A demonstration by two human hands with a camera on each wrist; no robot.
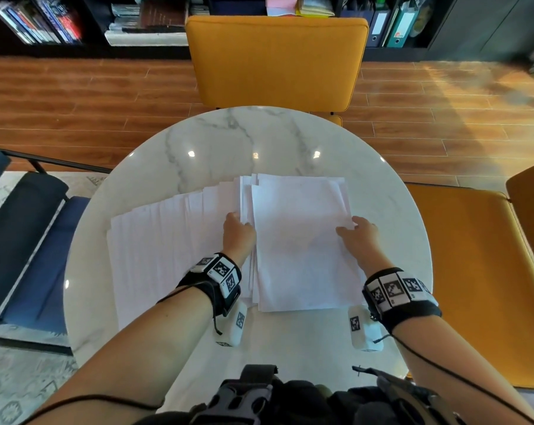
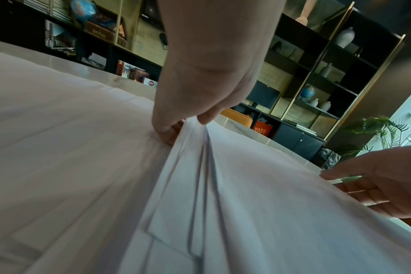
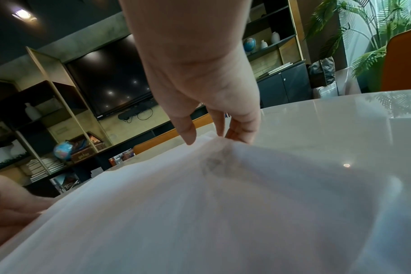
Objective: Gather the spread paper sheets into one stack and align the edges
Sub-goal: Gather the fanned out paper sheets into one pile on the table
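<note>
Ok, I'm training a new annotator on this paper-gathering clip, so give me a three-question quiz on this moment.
1. True or false: all the sheets already form one squared stack.
2. Which hand holds the partial stack's outer right edge? A left hand B right hand
3. Fill in: the sheets still fanned out lie on the person's ___ side of the table.

Key: 1 false, a fan still spreads beside the partial stack. 2 B, while the left hand pinches its other edge, as the left wrist view shows. 3 left.
</note>
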